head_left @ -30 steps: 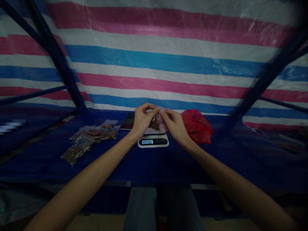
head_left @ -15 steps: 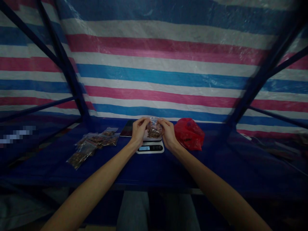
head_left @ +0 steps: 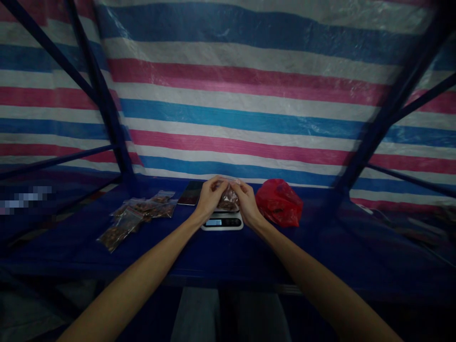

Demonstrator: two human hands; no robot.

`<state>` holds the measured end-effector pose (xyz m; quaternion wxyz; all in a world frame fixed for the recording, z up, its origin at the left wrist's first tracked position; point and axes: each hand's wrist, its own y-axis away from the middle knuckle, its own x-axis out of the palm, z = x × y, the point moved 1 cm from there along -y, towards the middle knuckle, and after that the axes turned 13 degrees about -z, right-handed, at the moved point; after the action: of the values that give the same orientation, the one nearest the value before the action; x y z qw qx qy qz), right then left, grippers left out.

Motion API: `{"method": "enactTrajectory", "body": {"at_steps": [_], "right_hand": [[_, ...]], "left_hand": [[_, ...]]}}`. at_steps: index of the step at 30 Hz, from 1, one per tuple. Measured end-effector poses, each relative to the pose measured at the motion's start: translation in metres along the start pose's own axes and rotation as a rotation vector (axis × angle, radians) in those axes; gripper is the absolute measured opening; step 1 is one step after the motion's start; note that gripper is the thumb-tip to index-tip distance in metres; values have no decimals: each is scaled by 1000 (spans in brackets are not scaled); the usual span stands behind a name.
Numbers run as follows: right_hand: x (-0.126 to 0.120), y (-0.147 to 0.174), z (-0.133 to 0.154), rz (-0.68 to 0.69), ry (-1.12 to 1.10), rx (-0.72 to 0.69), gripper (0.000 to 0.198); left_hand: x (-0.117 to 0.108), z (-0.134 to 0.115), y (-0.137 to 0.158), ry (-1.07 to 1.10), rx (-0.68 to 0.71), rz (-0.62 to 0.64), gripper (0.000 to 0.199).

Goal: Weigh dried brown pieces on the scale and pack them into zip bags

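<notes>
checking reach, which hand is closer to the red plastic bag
Right. The right hand is just left of the red plastic bag; the left hand is farther left, across the clear bag.

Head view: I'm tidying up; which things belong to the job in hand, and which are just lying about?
Likely the job:
clear bag, held by left hand and right hand
white scale
bag pile at left
red bag, perhaps

Probably lying about:
dark flat slab
small white object at right

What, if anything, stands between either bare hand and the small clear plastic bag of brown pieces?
Nothing visible: the left hand and right hand both pinch the clear bag near its top. The crumpled red plastic bag lies to the right.
</notes>
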<state>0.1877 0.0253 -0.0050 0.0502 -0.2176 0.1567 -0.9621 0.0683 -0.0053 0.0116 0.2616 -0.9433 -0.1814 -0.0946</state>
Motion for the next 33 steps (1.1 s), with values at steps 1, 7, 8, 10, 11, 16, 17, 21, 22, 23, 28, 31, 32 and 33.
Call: {"method": "enactTrajectory", "body": {"at_steps": [1,7,8,10,11,16,17,21,22,23,28,31,32,33], "right_hand": [[0,0,0,7,10,-6,32],[0,1,7,63,21,-33,26],[0,1,8,73,27,-33,26],[0,0,11,80,33,-47,26],[-1,0,11,77,31,-62,27],[-2,-1,12,99,86,-145,27],[-1,-1,13,109,103,-154,28],[0,0,21,136,152,-132,34],[0,-1,23,136,164,-112,35],[-1,-2,25,127,173,-92,37],[-13,-10,28,28,169,0,33],[-19,-14,29,-18,169,-13,32],[-20,-14,29,-21,177,-27,31],[-21,-14,30,-16,192,-42,31]], "left_hand": [[0,-1,0,5,-6,10,21],[-3,-4,2,61,-69,54,19],[-3,-4,3,71,-82,54,20],[-3,-6,3,88,-99,57,21],[-3,-7,3,86,-91,59,22],[-4,-9,0,-70,20,124,25],[-5,-9,0,-85,21,128,25],[-8,-5,-2,-3,-57,62,20],[-8,-4,-3,21,-86,35,20],[-9,-3,-3,40,-110,6,19],[-9,-3,-5,118,-169,-20,20],[-7,-6,-2,145,-191,33,22],[-7,-7,-1,140,-187,30,22],[-6,-8,0,127,-178,14,21]]}}
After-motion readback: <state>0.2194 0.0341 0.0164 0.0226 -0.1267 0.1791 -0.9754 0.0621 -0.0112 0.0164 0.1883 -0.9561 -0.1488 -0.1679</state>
